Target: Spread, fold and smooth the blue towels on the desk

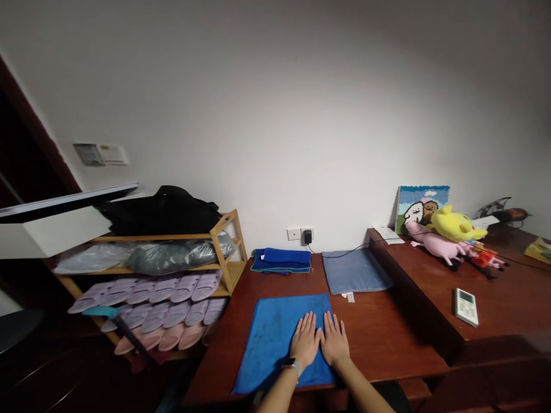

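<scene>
Hands lay flat and open, side by side: left hand (306,339) and right hand (334,338) pressed on the blue cloth (275,338) spread on the surface (379,338). At twelve o'clock sat folded blue towels (282,260); at one o'clock, a grey cloth (355,271).

Plain white wall (275,103), dimly lit. Socket (301,234) with plugged charger low on wall. Dark red wooden table (379,338) against wall, higher desk (508,298) at right. Bamboo rack (224,252) at left, rows of slippers (163,304). Dark doorframe (26,132) far left.
</scene>
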Demonstrator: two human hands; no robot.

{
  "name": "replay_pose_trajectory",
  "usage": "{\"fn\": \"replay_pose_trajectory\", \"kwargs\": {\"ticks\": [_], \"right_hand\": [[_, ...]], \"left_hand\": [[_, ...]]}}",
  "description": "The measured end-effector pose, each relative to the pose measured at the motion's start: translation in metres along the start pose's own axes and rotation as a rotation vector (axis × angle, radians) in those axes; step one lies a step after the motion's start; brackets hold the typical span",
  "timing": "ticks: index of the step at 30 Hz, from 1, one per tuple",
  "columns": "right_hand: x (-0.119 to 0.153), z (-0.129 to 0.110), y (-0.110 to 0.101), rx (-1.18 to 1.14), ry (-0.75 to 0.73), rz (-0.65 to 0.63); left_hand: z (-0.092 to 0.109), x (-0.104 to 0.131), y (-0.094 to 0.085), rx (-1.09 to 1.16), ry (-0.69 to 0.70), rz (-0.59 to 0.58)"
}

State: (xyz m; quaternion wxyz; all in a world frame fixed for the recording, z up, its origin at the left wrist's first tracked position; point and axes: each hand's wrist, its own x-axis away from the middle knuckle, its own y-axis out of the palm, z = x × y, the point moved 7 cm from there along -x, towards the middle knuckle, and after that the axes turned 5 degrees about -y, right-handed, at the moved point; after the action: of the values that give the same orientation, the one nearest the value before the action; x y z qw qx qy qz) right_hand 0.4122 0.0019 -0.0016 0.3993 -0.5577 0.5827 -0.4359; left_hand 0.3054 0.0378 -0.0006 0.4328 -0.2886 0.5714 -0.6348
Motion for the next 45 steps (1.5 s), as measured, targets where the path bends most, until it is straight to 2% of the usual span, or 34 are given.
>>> {"fn": "replay_pose_trajectory", "kwargs": {"ticks": [2, 4, 10, 13, 16, 23, 26, 28, 29, 31, 33, 35, 36, 38, 40, 45], "right_hand": [[0.001, -0.001, -0.003, 0.006, -0.017, -0.011], [0.003, -0.001, -0.006, -0.003, -0.012, -0.02], [0.004, 0.002, -0.007, -0.033, 0.003, -0.006], [0.002, 0.003, -0.007, -0.027, 0.004, -0.017], [0.003, 0.001, -0.008, -0.015, 0.007, -0.028], [0.027, 0.001, 0.003, 0.001, 0.096, -0.017], [0.035, 0.0, 0.006, 0.001, 0.074, -0.006], [0.037, 0.0, 0.004, -0.001, 0.064, -0.002], [0.038, 0.0, 0.002, -0.005, 0.063, -0.001], [0.038, -0.001, 0.0, -0.015, 0.057, 0.003], [0.038, -0.001, -0.001, -0.012, 0.044, 0.003], [0.038, -0.001, 0.002, 0.012, 0.013, -0.014], [0.037, -0.001, 0.004, 0.025, -0.006, -0.024], [0.035, -0.001, 0.007, 0.034, -0.023, -0.031], [0.034, 0.001, 0.007, 0.017, -0.003, -0.013], [0.036, -0.001, -0.001, -0.018, 0.038, 0.009]], "left_hand": [[-0.011, 0.008, -0.001, -0.003, 0.008, -0.01], [-0.032, 0.017, -0.005, -0.024, -0.022, -0.013], [-0.135, 0.059, -0.026, -0.116, -0.261, 0.014], [-0.174, 0.081, -0.034, -0.128, -0.319, 0.043], [-0.189, 0.096, -0.038, -0.117, -0.352, 0.056], [-0.189, 0.1, -0.041, -0.128, -0.351, 0.097], [-0.18, 0.097, -0.048, -0.172, -0.337, 0.148], [-0.154, 0.092, -0.054, -0.169, -0.292, 0.211], [-0.133, 0.087, -0.056, -0.148, -0.245, 0.237], [-0.078, 0.076, -0.052, -0.078, -0.106, 0.246], [-0.021, 0.064, -0.038, -0.011, 0.028, 0.167], [0.019, 0.056, -0.02, 0.033, 0.064, 0.075], [0.03, 0.054, -0.012, 0.046, 0.061, 0.042], [0.039, 0.056, -0.002, 0.058, 0.057, 0.008], [0.034, 0.065, 0.0, 0.05, 0.085, 0.005], [0.008, 0.106, -0.02, 0.001, 0.227, 0.063]]}}
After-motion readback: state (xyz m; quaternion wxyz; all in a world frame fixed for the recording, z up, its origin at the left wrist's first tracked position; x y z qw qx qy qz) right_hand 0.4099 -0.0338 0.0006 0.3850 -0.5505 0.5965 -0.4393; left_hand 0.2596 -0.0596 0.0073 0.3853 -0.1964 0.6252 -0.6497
